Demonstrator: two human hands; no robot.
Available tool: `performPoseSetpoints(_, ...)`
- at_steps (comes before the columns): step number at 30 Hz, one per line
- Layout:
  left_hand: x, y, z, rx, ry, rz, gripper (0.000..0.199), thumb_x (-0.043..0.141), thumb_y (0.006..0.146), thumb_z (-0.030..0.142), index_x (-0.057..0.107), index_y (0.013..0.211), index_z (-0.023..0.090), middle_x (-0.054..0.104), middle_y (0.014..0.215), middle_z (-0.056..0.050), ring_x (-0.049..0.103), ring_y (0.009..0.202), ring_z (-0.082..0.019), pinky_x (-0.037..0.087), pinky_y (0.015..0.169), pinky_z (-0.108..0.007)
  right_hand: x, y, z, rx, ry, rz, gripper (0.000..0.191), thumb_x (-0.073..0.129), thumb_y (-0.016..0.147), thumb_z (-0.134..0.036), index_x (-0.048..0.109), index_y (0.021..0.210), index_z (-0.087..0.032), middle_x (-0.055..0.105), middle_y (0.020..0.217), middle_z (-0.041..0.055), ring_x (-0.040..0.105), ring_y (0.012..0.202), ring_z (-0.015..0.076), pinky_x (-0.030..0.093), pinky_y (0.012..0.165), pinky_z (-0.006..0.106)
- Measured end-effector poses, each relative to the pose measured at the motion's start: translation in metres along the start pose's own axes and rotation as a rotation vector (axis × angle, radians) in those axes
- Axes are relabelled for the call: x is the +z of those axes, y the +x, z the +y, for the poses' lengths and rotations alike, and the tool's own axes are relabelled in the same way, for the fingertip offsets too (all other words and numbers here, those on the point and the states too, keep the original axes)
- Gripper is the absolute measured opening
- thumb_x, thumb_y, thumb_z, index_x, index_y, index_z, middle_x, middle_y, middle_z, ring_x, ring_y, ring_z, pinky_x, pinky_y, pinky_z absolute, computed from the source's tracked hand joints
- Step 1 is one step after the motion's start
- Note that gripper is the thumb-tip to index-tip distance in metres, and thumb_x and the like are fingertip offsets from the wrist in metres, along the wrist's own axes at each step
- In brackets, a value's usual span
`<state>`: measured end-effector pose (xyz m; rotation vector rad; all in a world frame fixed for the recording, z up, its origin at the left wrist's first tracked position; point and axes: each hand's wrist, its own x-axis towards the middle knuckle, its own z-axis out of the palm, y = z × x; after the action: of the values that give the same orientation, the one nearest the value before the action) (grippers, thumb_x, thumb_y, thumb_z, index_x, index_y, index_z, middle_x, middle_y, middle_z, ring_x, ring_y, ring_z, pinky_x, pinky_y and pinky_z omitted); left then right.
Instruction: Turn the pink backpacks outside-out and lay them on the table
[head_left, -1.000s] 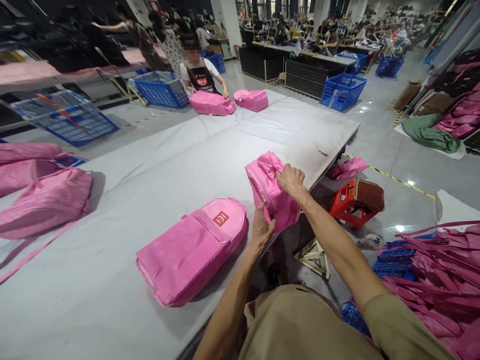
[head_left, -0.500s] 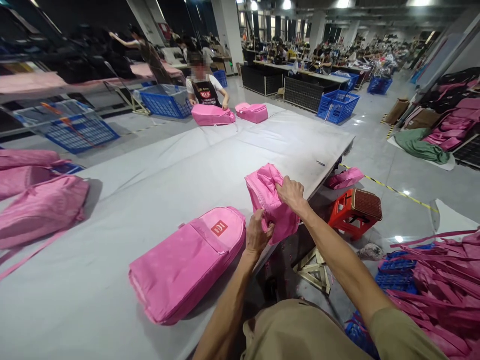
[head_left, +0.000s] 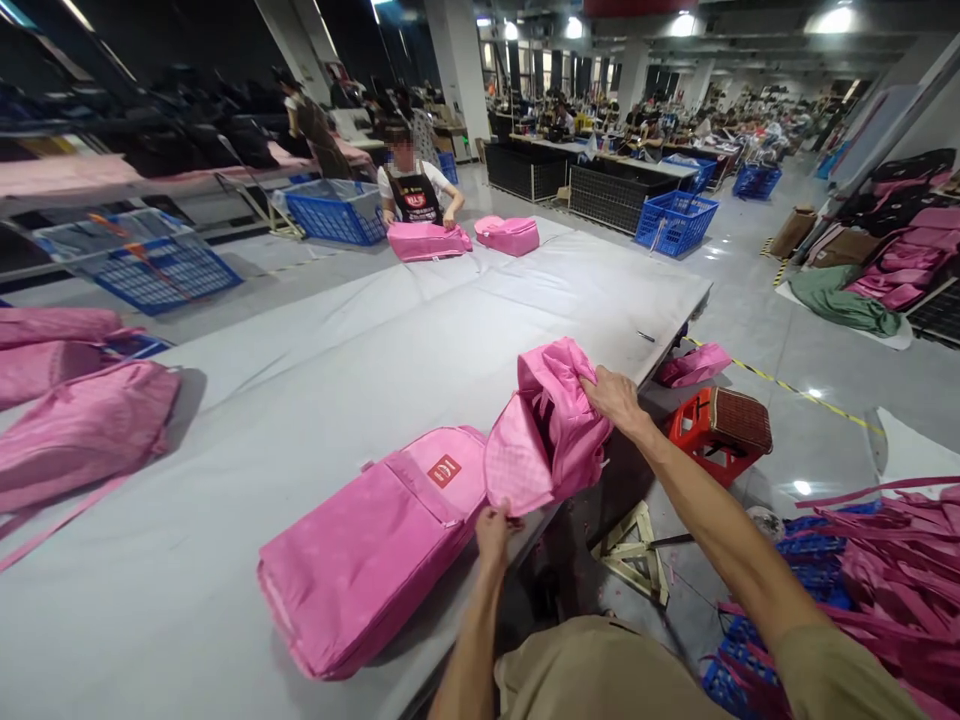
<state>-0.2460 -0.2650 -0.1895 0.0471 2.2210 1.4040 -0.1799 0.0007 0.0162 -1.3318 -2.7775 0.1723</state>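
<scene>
A pink backpack [head_left: 581, 440] stands at the table's near right edge, its top flap pulled open toward me and a dark gap showing inside. My left hand [head_left: 495, 530] pinches the lower edge of that flap, close to the zipper. On the far side, my right hand [head_left: 615, 400] grips the pink fabric at the bag's upper right rim. Just left of it, a second pink backpack [head_left: 367, 550] with a red label lies flat on the white table [head_left: 187, 580], its upper end touching the open flap.
Across the table, a person [head_left: 416, 190] handles another pink bag [head_left: 427, 241]. More pink bags [head_left: 82, 430] lie at the left. A red stool [head_left: 720, 430] stands right of the table, with a blue crate [head_left: 814, 560] of pink pieces nearer. A small pen-like object [head_left: 645, 336] lies by the far right edge.
The backpack's flap has swung open toward me, showing the inside. My left hand has moved down and left with the flap edge; my right hand has shifted slightly right.
</scene>
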Motion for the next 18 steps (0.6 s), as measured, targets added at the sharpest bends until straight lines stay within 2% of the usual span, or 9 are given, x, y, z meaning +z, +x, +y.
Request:
performPoseSetpoints(2,0.015,-0.018,-0.02,-0.043,0.017,-0.077,0.038,0.045,0.103,0.052,0.038,0.073,0.029,0.063,0.057,-0.003,0.077,0.062,-0.026,0.062,0.06,-0.033,0.0,0.002,0.008,-0.055,-0.018,-0.014,0.056,0.036,0.117,-0.062,0.067,0.139,-0.02,0.081,0.125,0.0189,0.077,0.121,0.0333,0.054,0.098,0.039)
performPoseSetpoints(4,0.023,-0.03,-0.029,-0.05,0.071,-0.148,0.041,0.046,0.103,0.053,0.04,0.072,0.028,0.064,0.057,-0.004,0.078,0.063,-0.027,0.064,0.062,-0.035,-0.003,0.002,0.013,-0.11,-0.032,-0.03,0.056,0.038,0.117,-0.065,0.067,0.14,-0.022,0.081,0.124,0.0163,0.078,0.119,0.0318,0.054,0.097,0.037)
performPoseSetpoints(7,0.01,-0.031,-0.022,0.018,0.221,-0.218,0.034,0.065,0.095,0.044,0.055,0.069,0.024,0.071,0.066,-0.01,0.083,0.081,-0.035,0.066,0.077,-0.045,-0.013,-0.001,0.008,-0.198,-0.015,0.002,0.052,0.047,0.116,-0.061,0.064,0.146,-0.022,0.08,0.13,0.015,0.075,0.123,0.0299,0.055,0.101,0.037)
performPoseSetpoints(9,-0.007,-0.018,-0.005,0.201,0.447,-0.253,0.011,0.071,0.088,0.031,0.072,0.084,0.02,0.078,0.079,-0.014,0.082,0.1,-0.041,0.064,0.091,-0.052,-0.018,-0.009,-0.005,-0.302,0.03,0.117,0.055,0.056,0.114,-0.053,0.057,0.158,-0.02,0.071,0.148,0.0172,0.067,0.136,0.0298,0.053,0.113,0.04)
performPoseSetpoints(10,-0.014,-0.008,0.007,0.362,0.587,-0.266,0.015,0.071,0.087,0.026,0.078,0.1,0.02,0.082,0.092,-0.016,0.08,0.11,-0.041,0.062,0.098,-0.054,-0.017,-0.015,-0.014,-0.365,0.058,0.185,0.06,0.06,0.113,-0.049,0.052,0.164,-0.019,0.064,0.158,0.0183,0.061,0.144,0.03,0.05,0.12,0.042)
performPoseSetpoints(12,-0.019,0.019,0.036,0.765,0.851,-0.314,0.047,0.071,0.085,0.02,0.077,0.132,0.022,0.082,0.124,-0.019,0.072,0.131,-0.042,0.056,0.111,-0.059,-0.009,-0.029,-0.037,-0.439,0.111,0.272,0.069,0.066,0.11,-0.049,0.048,0.167,-0.015,0.055,0.167,0.0203,0.054,0.151,0.0323,0.042,0.13,0.049)
performPoseSetpoints(14,-0.011,0.048,0.07,1.059,0.998,-0.424,0.069,0.082,0.073,0.023,0.075,0.142,0.026,0.074,0.149,-0.018,0.058,0.15,-0.044,0.044,0.126,-0.064,0.007,-0.042,-0.06,-0.472,0.131,0.246,0.085,0.076,0.102,-0.054,0.046,0.168,-0.01,0.052,0.169,0.0251,0.047,0.158,0.0382,0.038,0.135,0.056)
performPoseSetpoints(16,0.008,0.072,0.102,1.151,1.083,-0.572,0.088,0.094,0.054,0.027,0.077,0.14,0.026,0.069,0.158,-0.018,0.049,0.158,-0.049,0.034,0.134,-0.068,0.026,-0.049,-0.077,-0.413,0.1,0.269,0.084,0.078,0.101,-0.042,0.044,0.17,-0.009,0.044,0.175,0.0264,0.04,0.165,0.041,0.034,0.137,0.062)
performPoseSetpoints(18,0.03,0.085,0.123,1.127,1.061,-0.678,0.097,0.098,0.039,0.029,0.081,0.135,0.025,0.071,0.155,-0.019,0.054,0.153,-0.053,0.035,0.134,-0.068,0.041,-0.052,-0.081,-0.324,0.076,0.332,0.071,0.066,0.105,-0.023,0.044,0.171,-0.013,0.046,0.175,0.0227,0.041,0.166,0.0374,0.035,0.137,0.062)
